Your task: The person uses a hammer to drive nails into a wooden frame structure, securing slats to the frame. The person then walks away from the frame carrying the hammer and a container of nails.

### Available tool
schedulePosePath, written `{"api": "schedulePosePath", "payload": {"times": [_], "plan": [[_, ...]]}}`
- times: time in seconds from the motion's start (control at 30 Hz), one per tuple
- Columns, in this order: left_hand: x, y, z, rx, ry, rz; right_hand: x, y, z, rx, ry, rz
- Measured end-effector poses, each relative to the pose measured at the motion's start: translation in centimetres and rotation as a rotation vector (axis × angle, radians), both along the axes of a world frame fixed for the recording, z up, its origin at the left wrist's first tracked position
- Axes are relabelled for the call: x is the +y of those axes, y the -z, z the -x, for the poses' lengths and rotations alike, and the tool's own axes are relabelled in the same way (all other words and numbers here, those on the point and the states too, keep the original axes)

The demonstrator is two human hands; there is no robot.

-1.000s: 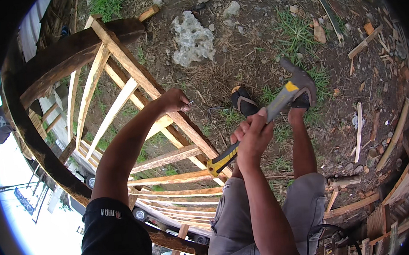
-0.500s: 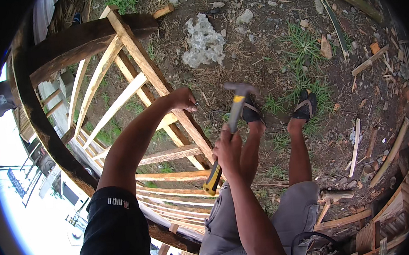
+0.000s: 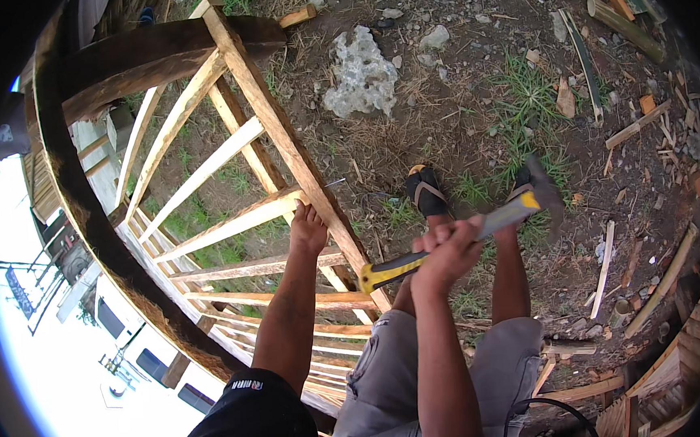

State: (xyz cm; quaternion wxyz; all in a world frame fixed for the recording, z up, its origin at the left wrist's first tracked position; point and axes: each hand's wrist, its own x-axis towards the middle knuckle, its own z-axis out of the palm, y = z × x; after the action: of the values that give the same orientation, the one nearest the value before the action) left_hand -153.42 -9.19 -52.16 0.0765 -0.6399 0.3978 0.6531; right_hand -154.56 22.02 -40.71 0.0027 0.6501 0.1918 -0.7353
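My left hand (image 3: 308,228) is closed on the end of a pale wooden slat (image 3: 240,218), right where it meets the long wooden rail (image 3: 301,161). On the rail's outer side, a thin nail (image 3: 336,182) sticks out close to that joint. My right hand (image 3: 447,254) grips a claw hammer (image 3: 500,215) with a yellow, black and grey handle. The hammer lies across above my legs, its blurred head out to the right over my right foot and its butt beside the rail.
More slats (image 3: 200,168) run from the rail toward a dark curved beam (image 3: 94,212) on the left. A pale rock (image 3: 360,73) lies on the dirt ahead. Wood scraps (image 3: 637,124) litter the right side, and a black cord (image 3: 549,401) loops near my lap.
My left hand has left the nail and dropped to the slat's end. My right hand has swung the hammer rightward, away from the rail. The nail now stands in the rail without my fingers.
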Motion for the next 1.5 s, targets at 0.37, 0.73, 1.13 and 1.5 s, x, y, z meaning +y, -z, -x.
{"api": "schedulePosePath", "payload": {"times": [0.37,0.73,1.13,1.5], "plan": [[-2.6,4.0,-1.3,0.282,0.172,-0.194,14.4,-2.8,1.0,0.020,-0.268,-0.325],[-1.6,2.9,-0.6,0.242,0.206,-0.138,9.5,-1.0,0.1,-0.039,-0.528,-0.047],[-1.9,3.4,-0.6,0.317,0.224,-0.110,-1.7,1.2,-1.4,0.081,-0.773,0.240],[-1.6,2.8,0.1,0.236,0.233,-0.162,-6.5,4.8,-2.8,0.072,-0.608,0.018]]}}
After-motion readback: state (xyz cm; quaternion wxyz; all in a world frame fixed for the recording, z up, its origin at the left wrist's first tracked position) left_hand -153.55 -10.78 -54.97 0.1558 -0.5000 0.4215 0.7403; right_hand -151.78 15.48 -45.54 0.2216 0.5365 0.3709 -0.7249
